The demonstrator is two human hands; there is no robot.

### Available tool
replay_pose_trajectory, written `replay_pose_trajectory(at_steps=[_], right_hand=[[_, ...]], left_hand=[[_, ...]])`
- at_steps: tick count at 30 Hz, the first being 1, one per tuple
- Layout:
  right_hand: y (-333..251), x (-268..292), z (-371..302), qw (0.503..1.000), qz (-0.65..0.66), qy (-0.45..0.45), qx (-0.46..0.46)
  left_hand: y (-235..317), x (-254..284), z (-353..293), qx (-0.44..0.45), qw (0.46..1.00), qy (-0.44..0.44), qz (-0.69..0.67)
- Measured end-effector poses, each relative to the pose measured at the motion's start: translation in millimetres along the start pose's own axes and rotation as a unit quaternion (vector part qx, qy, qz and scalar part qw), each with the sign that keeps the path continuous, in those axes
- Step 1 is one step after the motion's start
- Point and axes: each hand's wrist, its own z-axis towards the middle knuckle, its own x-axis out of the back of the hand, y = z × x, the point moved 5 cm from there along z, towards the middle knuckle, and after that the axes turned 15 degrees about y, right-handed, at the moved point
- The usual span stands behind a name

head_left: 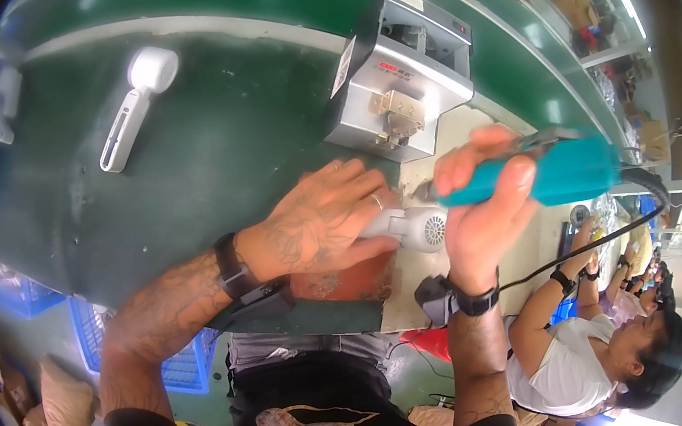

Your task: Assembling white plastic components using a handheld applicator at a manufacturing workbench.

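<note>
My left hand [329, 219] rests low over the work surface, its fingers closed round the handle of a small white handheld fan [425, 229]. The fan's round, slotted head points right, and most of its handle is hidden under my fingers. Gripped in my right hand [480, 220] is a teal electric screwdriver [538, 174], held sideways just above and right of the fan head. Its tip points left, and motion blurs it. A black cord [620, 236] hangs from its back end.
A grey box-shaped screw feeder [404, 71] stands beyond my hands. Another white handheld fan [138, 97] lies on the green table [211, 144], far left. Blue crates [184, 363] sit below the left edge. At the right, a person in a white shirt [572, 363] works alongside.
</note>
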Motion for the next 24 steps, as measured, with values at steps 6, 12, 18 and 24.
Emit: replay_pose_trajectory(at_steps=[6,12,18,24], right_hand=[[7.4,-43.2,39.0,0.996,-0.021,0.016,0.082],[22.2,-41.5,42.2,0.995,0.040,-0.008,0.088],[11.3,-40.4,18.9,1.000,-0.004,-0.001,0.003],[-20.2,8.7,-21.2,1.000,0.012,0.003,0.004]], left_hand=[[1.0,4.9,-2.0,-0.011,1.000,0.023,-0.009],[3.2,2.2,-0.3,-0.020,0.999,0.022,-0.017],[-1.0,3.9,-7.0,-0.001,1.000,0.000,-0.010],[-0.1,1.5,1.1,-0.012,1.000,0.006,-0.003]])
